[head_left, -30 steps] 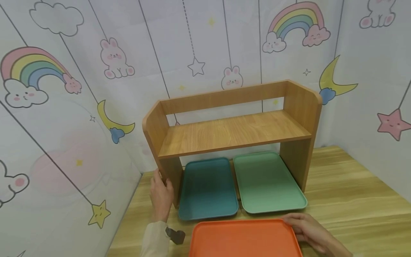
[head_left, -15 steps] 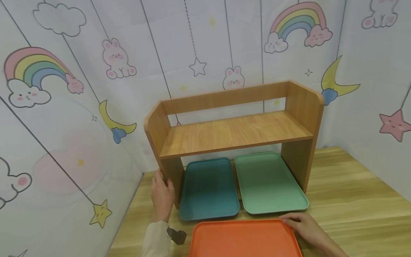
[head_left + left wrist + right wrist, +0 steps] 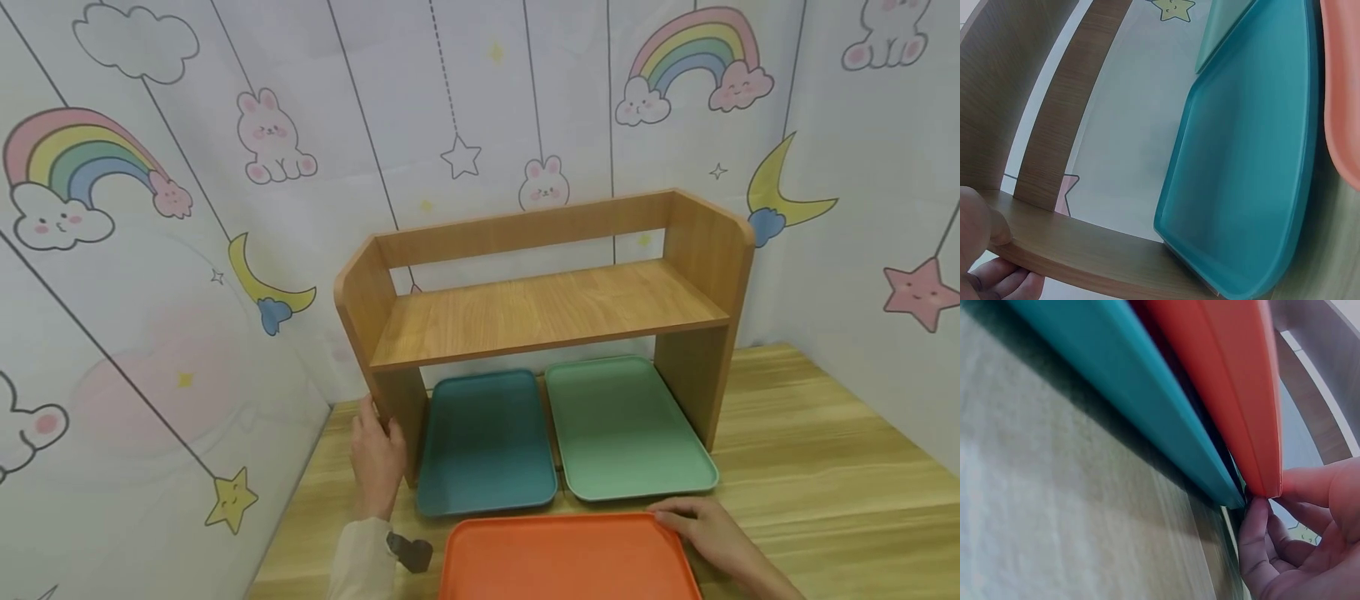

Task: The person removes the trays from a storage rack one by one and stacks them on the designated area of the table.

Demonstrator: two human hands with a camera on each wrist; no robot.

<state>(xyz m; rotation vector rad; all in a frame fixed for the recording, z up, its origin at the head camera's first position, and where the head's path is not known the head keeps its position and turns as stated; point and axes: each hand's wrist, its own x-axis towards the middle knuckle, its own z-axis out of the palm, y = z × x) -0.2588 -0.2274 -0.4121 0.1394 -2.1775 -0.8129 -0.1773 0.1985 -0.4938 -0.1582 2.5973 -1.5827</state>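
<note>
My left hand (image 3: 377, 460) grips the left side panel (image 3: 1097, 262) of a wooden desktop shelf (image 3: 551, 308); in the left wrist view its thumb and fingers lie on opposite faces. With my right hand (image 3: 712, 533) I pinch the far right corner of an orange tray (image 3: 570, 558), thumb on top and fingers beneath in the right wrist view. Under the shelf a blue tray (image 3: 487, 446) lies at left and a light green tray (image 3: 633, 433) at right, both jutting out in front. The orange tray's near side is cut off by the head view.
A teal tray edge (image 3: 1147, 394) runs below the orange one in the right wrist view; which tray it is, I cannot tell. The wood-grain table (image 3: 825, 467) extends to the right. White cartoon-printed sheets (image 3: 187, 333) stand close behind and on both sides.
My right hand and the orange tray's right edge have shifted slightly left. The left hand, the shelf and the other two trays stay put.
</note>
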